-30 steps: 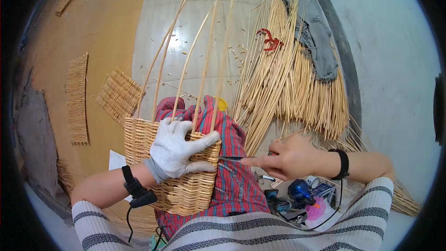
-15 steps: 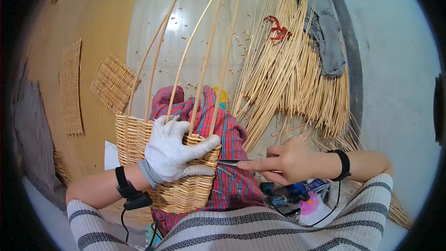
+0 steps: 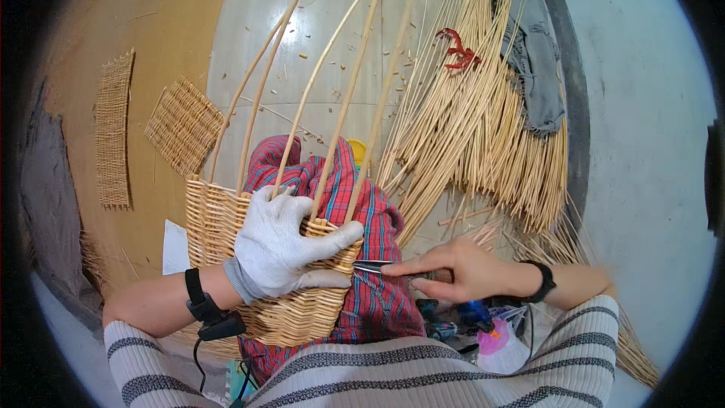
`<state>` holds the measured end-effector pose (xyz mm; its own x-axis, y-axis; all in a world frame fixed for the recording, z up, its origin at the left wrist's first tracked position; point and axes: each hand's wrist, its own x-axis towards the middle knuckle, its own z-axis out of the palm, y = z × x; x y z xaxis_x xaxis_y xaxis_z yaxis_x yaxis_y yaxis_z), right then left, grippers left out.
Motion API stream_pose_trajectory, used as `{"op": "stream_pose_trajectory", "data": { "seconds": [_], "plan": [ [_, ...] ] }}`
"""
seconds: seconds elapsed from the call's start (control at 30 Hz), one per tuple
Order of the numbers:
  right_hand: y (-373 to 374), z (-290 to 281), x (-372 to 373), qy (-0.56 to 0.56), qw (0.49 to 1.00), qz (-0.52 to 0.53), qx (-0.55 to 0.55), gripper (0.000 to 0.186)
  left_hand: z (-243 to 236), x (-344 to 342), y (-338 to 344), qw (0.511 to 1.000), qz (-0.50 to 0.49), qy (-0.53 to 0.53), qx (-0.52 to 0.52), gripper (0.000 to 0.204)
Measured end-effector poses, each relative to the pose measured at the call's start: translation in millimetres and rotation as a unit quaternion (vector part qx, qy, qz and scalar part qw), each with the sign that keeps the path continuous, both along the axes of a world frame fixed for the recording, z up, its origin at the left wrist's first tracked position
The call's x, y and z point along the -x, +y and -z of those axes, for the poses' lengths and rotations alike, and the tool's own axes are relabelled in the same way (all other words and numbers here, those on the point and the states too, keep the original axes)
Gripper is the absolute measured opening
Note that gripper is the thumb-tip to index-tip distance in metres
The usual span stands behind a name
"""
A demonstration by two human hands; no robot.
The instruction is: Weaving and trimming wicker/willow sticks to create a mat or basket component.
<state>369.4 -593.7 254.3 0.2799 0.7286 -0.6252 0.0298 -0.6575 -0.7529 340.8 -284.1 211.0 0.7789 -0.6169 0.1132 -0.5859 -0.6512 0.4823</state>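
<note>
A half-woven wicker basket (image 3: 310, 321) rests against my lap, with several long bare stakes (image 3: 337, 136) rising from its upper edge. My left hand (image 3: 283, 245), in a white glove, is closed on its right end, thumb and forefinger spread along the weave. My right hand (image 3: 453, 268), bare, grips a narrow metal tool with a pointed blade (image 3: 370, 265). Its tip meets the basket's right edge, just beside my left fingers. Most of the tool's handle is hidden in my fingers, so its exact kind is unclear.
Red plaid cloth (image 3: 385, 306) covers my lap. A large bundle of thin canes (image 3: 483, 121) lies on the floor at the right, partly under grey cloth (image 3: 540, 75). Two woven panels, one rectangular (image 3: 183, 127) and one narrow (image 3: 114, 132), lie at the left.
My right hand has shifted slightly left, bringing more of the tool's blade into view at the basket's edge. The stakes lean a little further right. My left hand keeps its grip.
</note>
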Motion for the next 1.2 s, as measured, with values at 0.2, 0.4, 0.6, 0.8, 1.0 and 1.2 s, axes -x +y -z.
{"op": "stream_pose_trajectory", "data": {
  "seconds": [0.2,0.4,0.6,0.8,1.0,1.2],
  "plan": [
    [2.6,-1.2,5.7,-0.091,0.995,-0.006,-0.038,0.048,2.4,0.1,0.3,1.000,-0.003,0.001,0.009,0.083],
    [-2.9,6.3,4.9,0.097,0.991,0.079,-0.044,0.050,1.5,1.1,-0.3,1.000,-0.009,0.016,0.014,0.082],
    [-1.8,26.7,13.0,-0.077,0.981,0.050,-0.170,0.053,-0.7,-1.7,-0.8,1.000,0.012,0.023,0.006,0.078],
    [-1.8,19.5,15.5,-0.301,0.943,-0.018,-0.139,0.062,0.0,-0.7,-1.6,0.999,-0.015,0.015,0.038,0.080],
    [-6.2,19.5,23.5,-0.348,0.934,-0.031,-0.069,0.068,-6.2,-1.6,-10.4,0.999,0.002,-0.007,0.034,0.076],
    [-10.8,33.6,19.1,-0.253,0.963,-0.065,-0.062,0.078,-2.4,6.4,-16.9,0.998,-0.049,-0.021,0.017,0.080]
  ]
}}
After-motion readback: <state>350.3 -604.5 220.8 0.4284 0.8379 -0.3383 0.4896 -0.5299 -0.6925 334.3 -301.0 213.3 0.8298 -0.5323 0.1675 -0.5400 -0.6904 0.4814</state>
